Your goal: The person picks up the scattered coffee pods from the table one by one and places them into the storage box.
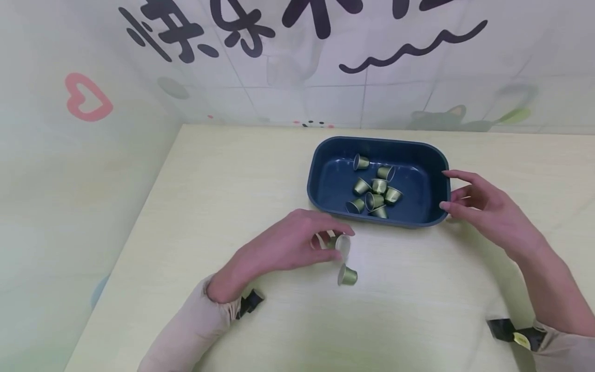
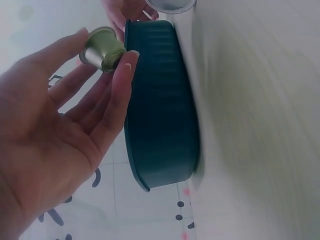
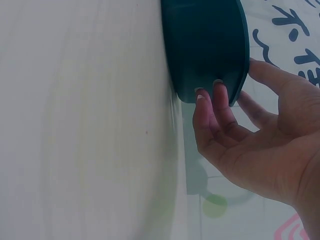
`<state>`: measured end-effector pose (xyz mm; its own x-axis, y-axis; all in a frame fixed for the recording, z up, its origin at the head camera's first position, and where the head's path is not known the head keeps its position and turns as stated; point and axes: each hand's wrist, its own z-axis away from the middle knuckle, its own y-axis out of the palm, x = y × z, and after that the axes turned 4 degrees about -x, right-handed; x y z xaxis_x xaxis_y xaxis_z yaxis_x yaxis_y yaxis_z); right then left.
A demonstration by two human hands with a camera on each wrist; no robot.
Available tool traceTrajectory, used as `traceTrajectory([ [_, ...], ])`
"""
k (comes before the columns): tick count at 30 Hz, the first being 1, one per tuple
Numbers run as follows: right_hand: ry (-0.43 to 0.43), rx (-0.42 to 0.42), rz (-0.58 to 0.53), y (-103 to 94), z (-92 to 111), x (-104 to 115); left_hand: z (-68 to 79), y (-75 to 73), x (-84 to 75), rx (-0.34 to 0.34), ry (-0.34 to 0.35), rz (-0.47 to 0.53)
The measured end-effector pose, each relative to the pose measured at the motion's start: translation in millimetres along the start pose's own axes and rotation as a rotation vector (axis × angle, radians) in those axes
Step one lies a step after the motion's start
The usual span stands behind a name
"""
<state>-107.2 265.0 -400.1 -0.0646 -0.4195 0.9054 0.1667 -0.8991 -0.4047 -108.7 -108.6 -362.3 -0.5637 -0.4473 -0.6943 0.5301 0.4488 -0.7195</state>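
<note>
In the head view my left hand is just in front of a dark blue container, pinching a green-gold coffee capsule between thumb and fingers. That capsule appears tilted at the fingertips in the left wrist view. Close below the hand, a second capsule lies on its side on the table. My right hand grips the container's right end, with thumb and index finger at its rim and other fingers against the outer wall. Several similar capsules lie loosely inside the container.
The container stands on a pale wooden table near its back edge. Behind the table hangs a whitish sheet with dark lettering, and a pale wall covering with a pink heart borders the left. Black wrist mounts sit at both sleeves.
</note>
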Motion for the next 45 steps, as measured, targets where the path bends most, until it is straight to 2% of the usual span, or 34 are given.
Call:
traceTrajectory([
  [8, 0.0, -0.004, 0.007, -0.5, 0, -1, -2.9, -6.6, -1.0, -0.063, -0.019, 0.04],
  [18, -0.003, -0.005, 0.008, 0.0, 0, -1, -8.9, -13.4, 2.2, -0.154, 0.04, 0.064],
  [28, -0.001, -0.008, 0.018, 0.0, 4, -3, -15.8, -14.0, 4.1, -0.174, 0.028, 0.054],
  [37, -0.024, 0.0, -0.009, 1.4, 1, -3, -25.3, -21.6, 8.2, -0.231, 0.032, 0.014],
  [45, -0.023, -0.006, -0.003, 1.4, 0, -2, -30.9, -26.8, 11.8, -0.242, 0.007, 0.003],
])
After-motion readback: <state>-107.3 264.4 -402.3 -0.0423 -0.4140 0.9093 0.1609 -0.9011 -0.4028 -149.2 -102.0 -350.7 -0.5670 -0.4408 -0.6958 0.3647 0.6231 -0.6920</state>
